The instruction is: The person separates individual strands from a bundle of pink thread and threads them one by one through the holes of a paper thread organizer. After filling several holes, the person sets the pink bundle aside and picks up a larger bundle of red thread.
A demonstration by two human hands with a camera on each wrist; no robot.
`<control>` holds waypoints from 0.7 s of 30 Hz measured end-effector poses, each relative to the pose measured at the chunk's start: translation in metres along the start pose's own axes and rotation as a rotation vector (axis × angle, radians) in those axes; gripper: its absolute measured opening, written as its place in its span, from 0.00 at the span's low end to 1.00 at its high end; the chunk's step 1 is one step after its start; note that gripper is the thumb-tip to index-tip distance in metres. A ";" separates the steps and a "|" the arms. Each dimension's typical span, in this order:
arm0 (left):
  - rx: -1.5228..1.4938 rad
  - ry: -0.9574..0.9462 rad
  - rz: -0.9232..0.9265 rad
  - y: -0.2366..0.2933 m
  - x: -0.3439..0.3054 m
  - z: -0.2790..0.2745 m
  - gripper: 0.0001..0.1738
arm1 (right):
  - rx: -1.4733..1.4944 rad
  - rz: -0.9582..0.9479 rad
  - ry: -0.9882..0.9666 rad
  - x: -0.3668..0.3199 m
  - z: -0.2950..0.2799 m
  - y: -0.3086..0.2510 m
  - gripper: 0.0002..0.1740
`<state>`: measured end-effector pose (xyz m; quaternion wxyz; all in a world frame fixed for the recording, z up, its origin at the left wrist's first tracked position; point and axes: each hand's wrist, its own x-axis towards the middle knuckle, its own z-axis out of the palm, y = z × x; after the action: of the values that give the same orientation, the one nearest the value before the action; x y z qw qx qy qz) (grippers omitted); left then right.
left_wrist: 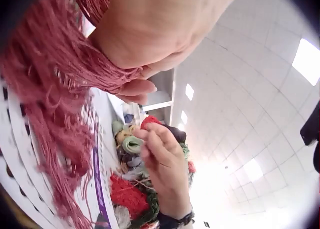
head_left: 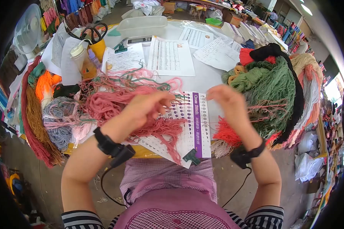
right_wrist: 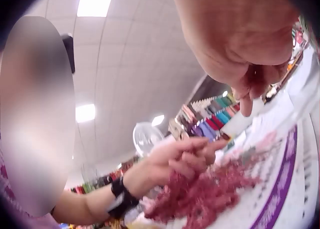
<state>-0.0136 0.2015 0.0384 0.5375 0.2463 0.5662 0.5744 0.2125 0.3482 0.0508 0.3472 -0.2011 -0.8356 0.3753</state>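
Dusty-pink thread [head_left: 156, 129] lies in a loose, tangled heap across a white punched card [head_left: 177, 114] with a purple printed strip. Over the heap, my left hand [head_left: 143, 108] grips a bundle of the pink thread [left_wrist: 95, 64], its strands passing under the fingers and hanging down over the card. To the right of the card my right hand [head_left: 231, 101] is raised, blurred, with bent fingers toward the left hand. In the right wrist view this right hand [right_wrist: 250, 54] has partly curled fingers; whether they pinch a strand I cannot tell.
A green clip [head_left: 192, 156] sits on the card's near edge. Green, red and black skeins [head_left: 263, 87] pile up at right, blue-grey and orange ones [head_left: 59, 110] at left. Behind are printed sheets [head_left: 171, 56], a glue bottle [head_left: 82, 61], scissors [head_left: 93, 32] and a clear tray [head_left: 141, 26].
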 end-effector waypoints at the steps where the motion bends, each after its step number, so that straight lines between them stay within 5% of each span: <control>1: -0.021 0.006 -0.075 -0.008 0.006 0.008 0.13 | 0.097 0.237 -0.067 -0.006 0.022 0.007 0.06; 5: -0.139 -0.044 -0.287 -0.033 0.019 0.014 0.12 | 0.116 0.387 -0.240 -0.004 0.056 0.039 0.06; 15: -0.241 -0.049 -0.272 -0.039 0.020 0.021 0.13 | -0.169 0.146 -0.069 -0.006 0.083 0.050 0.04; 21: -0.177 -0.032 -0.167 -0.041 0.020 0.022 0.13 | -0.114 0.255 -0.114 -0.008 0.080 0.048 0.07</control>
<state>0.0140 0.2193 -0.0003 0.6119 0.1590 0.5231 0.5715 0.1629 0.3354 -0.0280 0.2366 -0.3035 -0.8415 0.3792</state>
